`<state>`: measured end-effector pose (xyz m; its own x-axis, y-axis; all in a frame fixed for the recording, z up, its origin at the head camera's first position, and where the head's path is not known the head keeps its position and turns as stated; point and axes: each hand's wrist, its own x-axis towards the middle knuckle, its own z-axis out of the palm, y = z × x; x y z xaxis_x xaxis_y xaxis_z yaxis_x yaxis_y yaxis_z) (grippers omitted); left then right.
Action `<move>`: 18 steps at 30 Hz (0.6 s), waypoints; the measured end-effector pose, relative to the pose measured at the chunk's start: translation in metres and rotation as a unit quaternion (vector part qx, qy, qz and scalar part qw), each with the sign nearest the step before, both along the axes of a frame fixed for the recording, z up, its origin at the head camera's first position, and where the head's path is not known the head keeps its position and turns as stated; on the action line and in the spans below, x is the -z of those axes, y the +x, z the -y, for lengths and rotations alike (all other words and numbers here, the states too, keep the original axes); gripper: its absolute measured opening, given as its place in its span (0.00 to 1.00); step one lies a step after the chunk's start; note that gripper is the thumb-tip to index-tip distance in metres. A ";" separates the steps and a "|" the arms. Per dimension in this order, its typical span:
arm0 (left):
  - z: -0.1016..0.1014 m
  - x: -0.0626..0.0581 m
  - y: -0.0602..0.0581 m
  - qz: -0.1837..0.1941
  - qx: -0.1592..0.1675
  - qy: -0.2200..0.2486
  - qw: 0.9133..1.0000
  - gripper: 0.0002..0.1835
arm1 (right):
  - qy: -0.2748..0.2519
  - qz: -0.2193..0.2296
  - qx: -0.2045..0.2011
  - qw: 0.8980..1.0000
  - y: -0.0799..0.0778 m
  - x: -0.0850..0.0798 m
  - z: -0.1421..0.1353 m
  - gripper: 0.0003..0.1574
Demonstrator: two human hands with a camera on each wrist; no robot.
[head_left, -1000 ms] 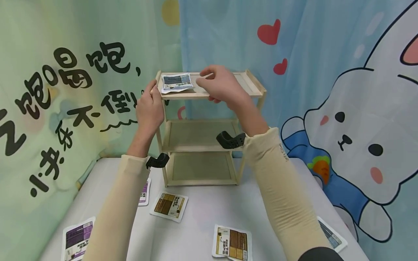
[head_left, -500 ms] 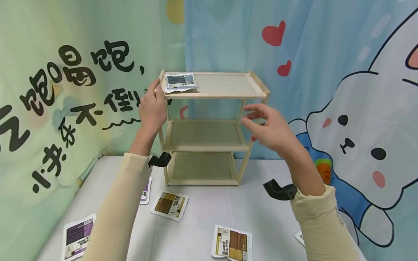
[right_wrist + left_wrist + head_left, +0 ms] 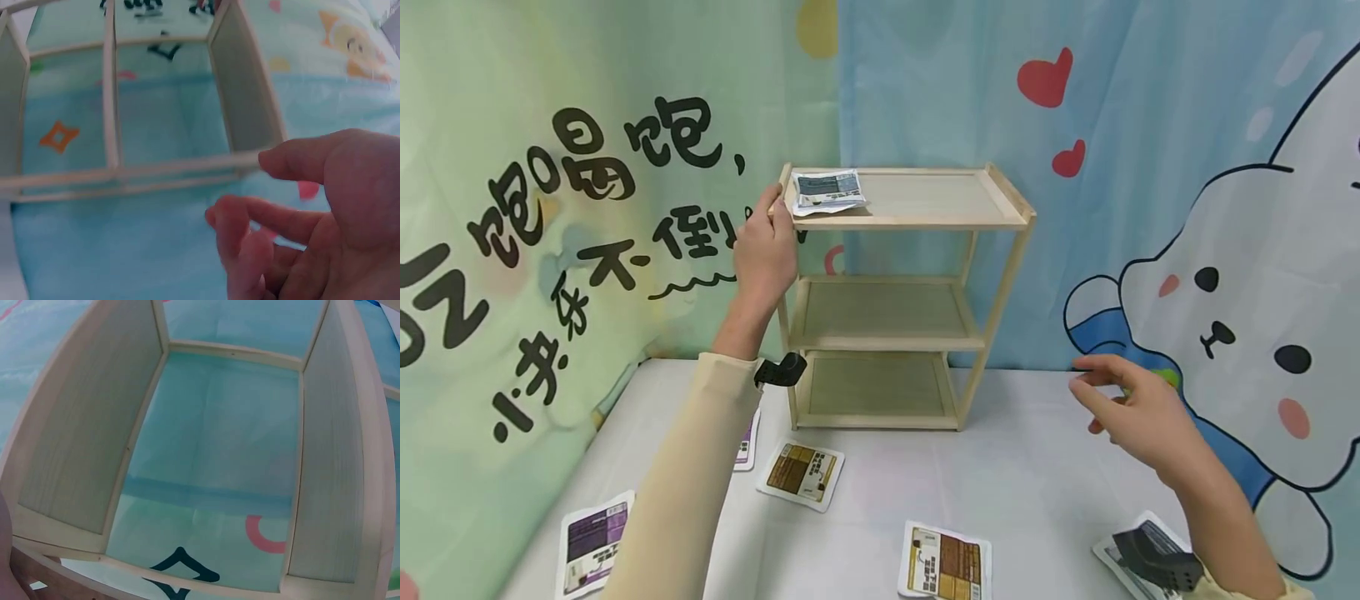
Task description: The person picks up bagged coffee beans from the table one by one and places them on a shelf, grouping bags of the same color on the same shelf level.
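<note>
Item: right hand (image 3: 1138,412), at the right side of the desk (image 3: 1022,467) and the nearer of the two to the grey-blue packet (image 3: 1161,534); its fingers (image 3: 1105,364) were loosely bent, with a clear gap to the thumb, and had hold of nothing. Item: the grey-blue packet, flat on the desk at near right, on the person's side of those fingers and below them in the head view; the fingers pointed left, away from it. It lay aslant; its long axis could not be told, the black wrist camera (image 3: 1153,560) covering part. Item: left hand (image 3: 765,258), well apart from that packet, gripping the left end of the wooden rack (image 3: 887,342), just beside the upper packet (image 3: 827,192) on the top tier (image 3: 940,196). Item: brown packet (image 3: 945,562), desk, left of the grey-blue one
</note>
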<state>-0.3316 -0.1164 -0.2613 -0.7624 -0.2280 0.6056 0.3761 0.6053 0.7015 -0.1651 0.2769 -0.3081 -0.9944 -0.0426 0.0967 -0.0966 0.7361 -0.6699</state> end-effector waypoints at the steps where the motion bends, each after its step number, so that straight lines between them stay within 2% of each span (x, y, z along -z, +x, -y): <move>1: -0.001 0.000 0.000 0.000 0.000 0.001 1.000 0.26 | -0.001 0.008 0.012 1.000 0.003 0.006 -0.007 0.36; 5: -0.004 0.000 0.000 0.006 0.001 -0.003 1.000 0.26 | -0.016 0.058 0.069 0.996 0.015 0.031 -0.034 0.42; 8: -0.005 0.001 0.001 0.011 0.002 -0.003 1.000 0.26 | -0.039 0.099 0.126 0.986 0.024 0.051 -0.050 0.45; 11: -0.006 0.003 0.003 0.011 -0.001 -0.003 1.000 0.25 | -0.064 0.133 0.197 0.969 0.032 0.073 -0.063 0.43; 15: -0.006 0.004 0.005 0.007 -0.006 -0.004 1.000 0.25 | -0.092 0.178 0.278 0.939 0.040 0.108 -0.076 0.41; 18: -0.005 0.006 0.006 0.006 -0.006 -0.003 1.000 0.26 | -0.092 0.200 0.304 0.927 0.047 0.132 -0.085 0.40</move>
<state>-0.3255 -0.1110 -0.2668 -0.7662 -0.2338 0.5986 0.3607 0.6145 0.7017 -0.1179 0.3617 -0.4404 -0.7868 0.5178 -0.3359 0.5822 0.4421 -0.6823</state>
